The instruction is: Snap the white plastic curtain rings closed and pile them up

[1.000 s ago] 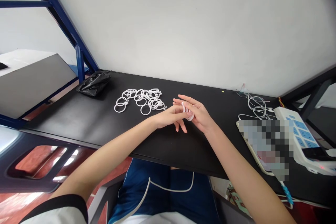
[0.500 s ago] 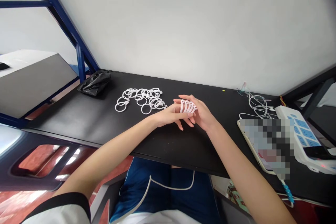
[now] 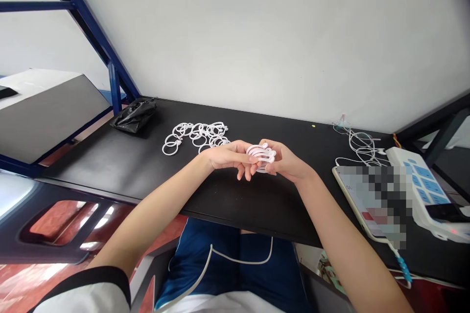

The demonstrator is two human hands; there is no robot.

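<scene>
Between my two hands is a stack of white plastic curtain rings (image 3: 263, 153), held above the black desk. My left hand (image 3: 235, 155) grips the stack from the left, thumb on top and fingers curled below. On the other side my right hand (image 3: 284, 159) has its thumb and fingers closed on the rings' small eyelet ends. A loose pile of similar white rings (image 3: 200, 132) lies on the desk behind my left hand, which hides part of it.
A crumpled black plastic bag (image 3: 134, 116) lies at the desk's (image 3: 220, 200) left back corner. To the right are a phone (image 3: 356, 200) with a charging cable, tangled white earphones (image 3: 362, 149) and a white power strip (image 3: 422, 190). A wall (image 3: 257, 49) rises behind the desk.
The stack of rings has turned in my hands, so their round loops now show. My right hand has shifted from behind the rings to their right side, and my left has moved slightly left.
</scene>
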